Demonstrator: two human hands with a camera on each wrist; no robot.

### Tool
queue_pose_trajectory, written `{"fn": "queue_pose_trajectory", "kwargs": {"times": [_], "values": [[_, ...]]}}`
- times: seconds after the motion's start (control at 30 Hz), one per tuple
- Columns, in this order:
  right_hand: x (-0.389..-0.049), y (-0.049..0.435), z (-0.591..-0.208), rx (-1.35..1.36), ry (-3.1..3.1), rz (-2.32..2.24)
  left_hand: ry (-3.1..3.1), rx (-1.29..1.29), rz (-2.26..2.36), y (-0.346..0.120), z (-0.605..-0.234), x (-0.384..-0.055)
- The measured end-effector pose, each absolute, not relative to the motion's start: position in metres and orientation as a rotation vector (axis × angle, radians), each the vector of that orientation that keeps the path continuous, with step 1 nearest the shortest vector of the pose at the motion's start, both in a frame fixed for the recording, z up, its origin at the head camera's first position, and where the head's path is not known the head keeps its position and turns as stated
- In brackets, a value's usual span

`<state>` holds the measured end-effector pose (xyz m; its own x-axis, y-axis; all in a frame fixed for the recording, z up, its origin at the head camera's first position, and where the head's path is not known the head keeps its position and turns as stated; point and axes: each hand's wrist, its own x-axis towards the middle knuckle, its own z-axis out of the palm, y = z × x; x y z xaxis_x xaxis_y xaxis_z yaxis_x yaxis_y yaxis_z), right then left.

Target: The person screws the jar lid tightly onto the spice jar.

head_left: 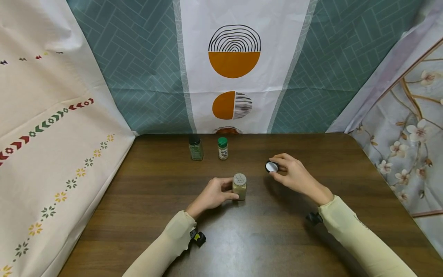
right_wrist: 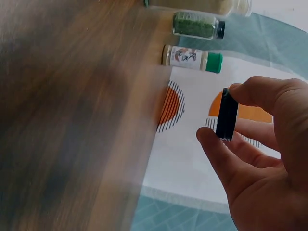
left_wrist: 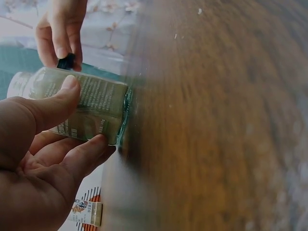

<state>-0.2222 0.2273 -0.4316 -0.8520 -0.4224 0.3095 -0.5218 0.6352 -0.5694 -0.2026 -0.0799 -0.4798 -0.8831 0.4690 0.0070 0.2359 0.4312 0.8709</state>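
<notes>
My left hand [head_left: 215,193] grips a square glass spice jar [head_left: 239,189] from its left side, thumb and fingers on opposite faces. A perforated shaker top [head_left: 239,179] covers the jar's mouth, and tan powder shows through the glass. In the left wrist view the jar [left_wrist: 91,103] stands at the tabletop, printed label text facing the camera. Off to the right, my right hand [head_left: 294,175] pinches a round black cap [head_left: 272,166] by its edge above the table. Its pale inner face is toward the head camera; the right wrist view shows the cap [right_wrist: 227,114] edge-on between thumb and fingers.
Toward the back of the brown wooden table [head_left: 155,215] stand a black-capped jar of green flakes [head_left: 196,150] and a small green-lidded shaker bottle [head_left: 223,149]. Patterned cloth [head_left: 145,77] hangs along the table's back edge, with more cloth at both sides.
</notes>
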Motion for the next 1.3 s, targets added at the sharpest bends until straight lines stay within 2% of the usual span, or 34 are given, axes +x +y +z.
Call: {"fn": "queue_pose_trajectory", "kwargs": {"times": [0.67,1.3], "values": [[-0.208,0.198,-0.442,0.963,-2.603,1.040,2.484,0.630,1.395,-0.081,-0.478,-0.203],[-0.201,0.189,-0.433,1.034,-2.592,1.160,2.474,0.643,1.399,-0.080,-0.478,-0.204]]}}
